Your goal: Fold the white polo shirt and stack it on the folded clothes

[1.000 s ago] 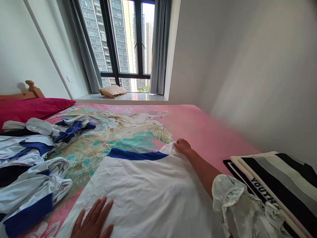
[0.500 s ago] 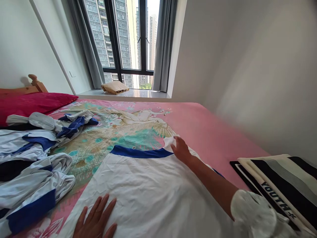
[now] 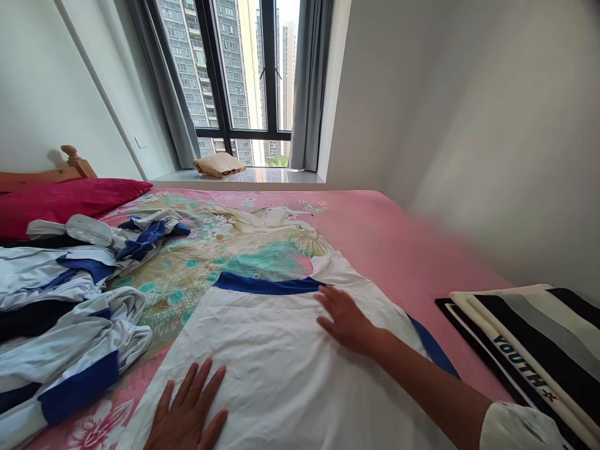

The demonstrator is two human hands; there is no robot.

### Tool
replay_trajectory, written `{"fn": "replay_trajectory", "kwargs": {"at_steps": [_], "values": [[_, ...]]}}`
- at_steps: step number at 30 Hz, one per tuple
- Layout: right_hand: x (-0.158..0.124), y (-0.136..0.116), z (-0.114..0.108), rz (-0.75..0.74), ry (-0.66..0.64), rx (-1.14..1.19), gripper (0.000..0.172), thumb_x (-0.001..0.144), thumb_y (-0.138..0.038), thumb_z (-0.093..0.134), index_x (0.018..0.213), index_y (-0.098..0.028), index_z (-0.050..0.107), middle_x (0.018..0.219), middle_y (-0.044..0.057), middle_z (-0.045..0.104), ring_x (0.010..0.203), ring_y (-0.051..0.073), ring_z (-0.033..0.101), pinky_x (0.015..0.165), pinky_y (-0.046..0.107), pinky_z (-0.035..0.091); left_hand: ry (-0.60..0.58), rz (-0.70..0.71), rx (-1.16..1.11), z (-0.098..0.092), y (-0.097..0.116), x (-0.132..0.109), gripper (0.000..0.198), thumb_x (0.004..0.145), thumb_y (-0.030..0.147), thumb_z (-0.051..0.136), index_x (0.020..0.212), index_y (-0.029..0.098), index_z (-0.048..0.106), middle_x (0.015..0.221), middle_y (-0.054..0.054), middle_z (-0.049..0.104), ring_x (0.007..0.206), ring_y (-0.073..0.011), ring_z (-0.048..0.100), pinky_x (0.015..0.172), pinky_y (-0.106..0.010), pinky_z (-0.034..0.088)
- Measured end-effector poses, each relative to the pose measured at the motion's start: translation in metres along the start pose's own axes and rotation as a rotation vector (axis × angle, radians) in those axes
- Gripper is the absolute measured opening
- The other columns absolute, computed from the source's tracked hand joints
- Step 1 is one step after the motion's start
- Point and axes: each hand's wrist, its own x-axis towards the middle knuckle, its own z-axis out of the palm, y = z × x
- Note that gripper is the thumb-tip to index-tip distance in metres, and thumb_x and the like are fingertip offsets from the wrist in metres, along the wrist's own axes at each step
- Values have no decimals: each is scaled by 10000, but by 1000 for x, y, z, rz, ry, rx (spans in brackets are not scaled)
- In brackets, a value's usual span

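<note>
1. my left hand [image 3: 187,409] lay flat, fingers spread, gripping nothing, on the near left corner of the white shirt [image 3: 276,362]; its wrist was cut off by the frame.
2. my right hand [image 3: 344,319] pressed open-palmed on the shirt just below its blue collar band [image 3: 267,285].
3. the shirt lay spread on the pink bedsheet [image 3: 389,244], its near edge out of view.
4. left of the shirt sat a heap of crumpled clothes [image 3: 60,312]; right of it, a folded striped stack [image 3: 529,350], partly cropped.

shirt [image 3: 276,350] – white, blue collar | bedsheet [image 3: 375,244] – pink, seemingly peacock print | pillow [image 3: 70,200] – crimson
</note>
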Motion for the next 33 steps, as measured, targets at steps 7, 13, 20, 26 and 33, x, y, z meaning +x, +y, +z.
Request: {"fn": "replay_trajectory", "kwargs": {"at_steps": [7, 13, 20, 26, 33], "values": [[1, 46, 12, 285, -178, -35, 640, 924, -485, 256, 1477, -165, 203, 1547, 72, 142, 1425, 237, 110, 1145, 513, 89, -56, -89, -11, -14, 3, -3, 576, 849, 568, 393, 1386, 365, 356, 1521, -27, 274, 1399, -284, 252, 1119, -567, 205], [7, 4, 3, 60, -53, -1, 574, 922, -412, 328, 1447, -178, 309, 1534, 54, 217, 1423, 201, 134, 1164, 412, 142, -125, -53, -198, -57, 9, 65, 545, 877, 574, 329, 1243, 258, 580, 1354, -78, 544, 1276, -234, 463, 1065, -433, 364], [13, 15, 31, -84, -105, 143, 563, 926, -490, 317, 1434, -248, 335, 1515, 46, 264, 1406, 231, 205, 1153, 491, 140, -257, -88, -183, -25, -14, 154, 591, 885, 557, 289, 1421, 311, 323, 1550, -25, 223, 1430, -248, 162, 1134, -569, 44], [28, 71, 42, 145, -28, -28, 628, 933, -513, 227, 1477, -199, 205, 1542, 32, 169, 1424, 211, 131, 1161, 484, 108, -44, -496, -216, -10, -55, 189, 589, 866, 511, 315, 1344, 194, 452, 1426, -148, 434, 1323, -330, 345, 1074, -554, 206], [25, 64, 46, 130, 23, -70, 612, 936, -495, 247, 1471, -198, 225, 1535, 47, 204, 1418, 209, 159, 1155, 486, 127, 6, -554, -314, -9, -54, 255, 661, 775, 364, 464, 1397, 188, 328, 1337, -154, 522, 1221, -355, 450, 973, -526, 336]]}}
